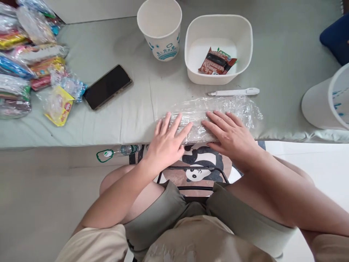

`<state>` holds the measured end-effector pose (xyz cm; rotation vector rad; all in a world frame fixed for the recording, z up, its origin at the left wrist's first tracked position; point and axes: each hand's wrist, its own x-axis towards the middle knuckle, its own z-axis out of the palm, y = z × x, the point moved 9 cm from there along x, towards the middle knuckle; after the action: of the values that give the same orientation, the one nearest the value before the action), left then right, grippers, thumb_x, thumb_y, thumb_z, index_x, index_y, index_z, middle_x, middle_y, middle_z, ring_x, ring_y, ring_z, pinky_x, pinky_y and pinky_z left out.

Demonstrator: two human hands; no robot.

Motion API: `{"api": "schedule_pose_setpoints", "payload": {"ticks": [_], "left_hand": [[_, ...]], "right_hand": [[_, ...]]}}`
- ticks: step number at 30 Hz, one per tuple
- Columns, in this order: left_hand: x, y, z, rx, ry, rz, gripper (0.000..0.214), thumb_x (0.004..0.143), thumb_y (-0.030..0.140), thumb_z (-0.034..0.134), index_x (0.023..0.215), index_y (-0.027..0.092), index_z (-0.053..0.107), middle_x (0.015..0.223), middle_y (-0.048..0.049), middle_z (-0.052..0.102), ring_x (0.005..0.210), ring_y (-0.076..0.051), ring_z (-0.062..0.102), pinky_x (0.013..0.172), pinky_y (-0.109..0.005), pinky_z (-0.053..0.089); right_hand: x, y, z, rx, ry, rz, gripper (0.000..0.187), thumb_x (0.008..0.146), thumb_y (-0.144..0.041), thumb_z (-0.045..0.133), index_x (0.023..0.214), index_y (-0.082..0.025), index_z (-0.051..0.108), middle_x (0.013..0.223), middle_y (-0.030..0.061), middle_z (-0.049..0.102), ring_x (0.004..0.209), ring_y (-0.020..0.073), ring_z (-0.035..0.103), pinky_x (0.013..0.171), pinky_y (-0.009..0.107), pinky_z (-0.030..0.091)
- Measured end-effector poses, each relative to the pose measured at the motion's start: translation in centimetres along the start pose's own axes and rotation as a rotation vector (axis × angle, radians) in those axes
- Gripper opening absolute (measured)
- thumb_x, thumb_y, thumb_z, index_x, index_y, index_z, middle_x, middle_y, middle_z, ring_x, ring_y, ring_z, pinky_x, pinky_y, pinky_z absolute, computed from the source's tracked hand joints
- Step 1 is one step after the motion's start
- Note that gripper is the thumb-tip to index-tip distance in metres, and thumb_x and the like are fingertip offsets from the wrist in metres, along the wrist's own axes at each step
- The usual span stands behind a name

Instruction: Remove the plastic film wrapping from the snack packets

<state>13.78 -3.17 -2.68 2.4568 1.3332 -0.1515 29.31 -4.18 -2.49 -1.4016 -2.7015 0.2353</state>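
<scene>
A crumpled clear plastic bag (231, 109) lies flat at the near edge of the grey-green covered table (131, 109). My left hand (166, 142) presses on its left end, fingers stretched out and spread. My right hand (231, 134) lies flat on its middle, fingers extended toward the left. Neither hand grips anything. Just behind the bag lies a white utility knife (234, 92).
A white tub (218, 47) holds one brown snack packet (217, 62). A paper cup (160, 27) stands left of it. A black phone (107, 86) and a pile of wrapped snacks (32, 65) lie at the left. A tipped white bucket (327, 100) is at right. A water bottle (128, 149) lies below.
</scene>
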Motion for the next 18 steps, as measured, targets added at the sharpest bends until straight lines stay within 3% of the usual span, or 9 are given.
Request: {"api": "schedule_pose_setpoints", "payload": {"ticks": [4, 7, 9, 11, 14, 16, 18], "left_hand": [[-0.8, -1.6, -1.2, 0.004, 0.017, -0.048, 0.068, 0.094, 0.014, 0.058, 0.160, 0.027, 0.047, 0.175, -0.0159, 0.027, 0.162, -0.047, 0.021, 0.126, -0.071, 0.030], [-1.2, -2.0, -2.6, -0.067, 0.101, 0.037, 0.050, 0.096, 0.012, 0.051, 0.143, 0.022, 0.066, 0.166, -0.0156, 0.045, 0.157, -0.044, 0.036, 0.123, -0.066, 0.040], [-1.8, -2.3, -4.8, -0.185, 0.296, 0.104, 0.037, 0.096, 0.011, 0.050, 0.120, 0.019, 0.078, 0.145, -0.0142, 0.067, 0.142, -0.036, 0.059, 0.116, -0.055, 0.052], [-3.2, -3.0, -7.5, -0.342, 0.549, 0.132, 0.027, 0.095, 0.013, 0.054, 0.102, 0.020, 0.080, 0.113, -0.0083, 0.080, 0.112, -0.026, 0.076, 0.099, -0.042, 0.062], [-5.3, -4.7, -10.6, -0.625, 0.835, 0.082, 0.018, 0.097, 0.019, 0.061, 0.098, 0.027, 0.078, 0.083, 0.0017, 0.079, 0.077, -0.015, 0.076, 0.072, -0.029, 0.061], [-6.3, -5.7, -12.3, -0.835, 0.997, 0.078, 0.013, 0.097, 0.025, 0.067, 0.102, 0.030, 0.077, 0.078, 0.0054, 0.076, 0.065, -0.011, 0.072, 0.064, -0.027, 0.056], [-6.0, -6.6, -13.2, -1.090, 1.063, 0.139, 0.012, 0.092, 0.033, 0.075, 0.103, 0.030, 0.077, 0.080, 0.0063, 0.075, 0.063, -0.010, 0.070, 0.062, -0.028, 0.055]], "right_hand": [[-0.1, 0.6, -0.7, 0.004, 0.022, 0.034, 0.060, 0.098, -0.040, 0.064, 0.151, -0.014, 0.055, 0.166, 0.0214, 0.043, 0.152, 0.0411, 0.045, 0.120, 0.059, 0.042], [0.2, 0.3, -1.3, 0.006, 0.063, 0.026, 0.048, 0.103, -0.039, 0.055, 0.145, -0.016, 0.062, 0.160, 0.0212, 0.051, 0.148, 0.0416, 0.051, 0.116, 0.060, 0.046], [0.4, 0.1, -2.1, 0.027, 0.122, 0.024, 0.039, 0.105, -0.033, 0.051, 0.135, -0.018, 0.070, 0.153, 0.0185, 0.059, 0.143, 0.0401, 0.056, 0.113, 0.059, 0.049], [0.3, -0.1, -3.5, 0.099, 0.199, 0.029, 0.034, 0.105, -0.028, 0.049, 0.124, -0.017, 0.075, 0.142, 0.0164, 0.068, 0.135, 0.0375, 0.064, 0.112, 0.057, 0.051], [-0.1, -0.5, -5.9, 0.401, 0.229, 0.061, 0.032, 0.104, -0.030, 0.050, 0.114, -0.018, 0.078, 0.116, 0.0130, 0.080, 0.108, 0.0297, 0.077, 0.100, 0.048, 0.059], [-0.2, -0.8, -6.3, 0.779, 0.123, 0.143, 0.036, 0.106, -0.037, 0.047, 0.107, -0.021, 0.080, 0.098, 0.0090, 0.082, 0.091, 0.0237, 0.079, 0.086, 0.039, 0.063], [-0.5, -1.2, -5.7, 1.199, 0.002, 0.288, 0.042, 0.106, -0.049, 0.048, 0.099, -0.022, 0.080, 0.087, 0.0067, 0.081, 0.083, 0.0212, 0.079, 0.080, 0.034, 0.064]]}}
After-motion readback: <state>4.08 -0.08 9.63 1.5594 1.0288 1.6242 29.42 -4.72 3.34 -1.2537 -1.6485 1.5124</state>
